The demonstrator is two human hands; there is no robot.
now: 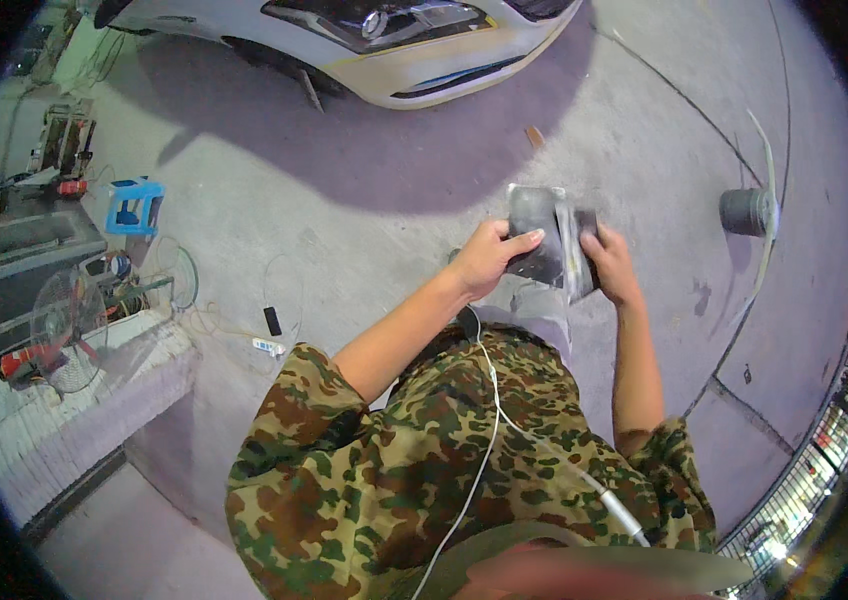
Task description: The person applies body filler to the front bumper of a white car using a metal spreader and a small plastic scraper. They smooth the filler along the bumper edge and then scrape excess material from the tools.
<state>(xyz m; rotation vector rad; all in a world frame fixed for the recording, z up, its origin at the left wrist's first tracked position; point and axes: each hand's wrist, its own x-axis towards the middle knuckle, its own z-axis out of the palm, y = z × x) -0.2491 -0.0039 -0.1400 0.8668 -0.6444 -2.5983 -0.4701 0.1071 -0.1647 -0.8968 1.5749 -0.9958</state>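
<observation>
My left hand (pixel 489 258) grips a dark grey flat piece (pixel 536 208) dusted with white, its thumb lying across the face. Its exact kind does not show. A pale, narrow edge (pixel 571 252) runs down the right side of this piece. Along that edge my right hand (pixel 614 266) is closed on a dark, thin pad or sheet (pixel 588 222), slightly blurred. Whether the pad touches the edge all the way down, I cannot tell. Both hands are in front of my body, above the concrete floor.
A light-coloured car front (pixel 374 60) stands ahead. At right, a curved pale strip (pixel 770 200) leans by a dark bucket (pixel 744 212). A blue stool (pixel 134 207), a fan (pixel 69 320), a power strip (pixel 268 346) and a black phone-like object (pixel 272 321) are at left.
</observation>
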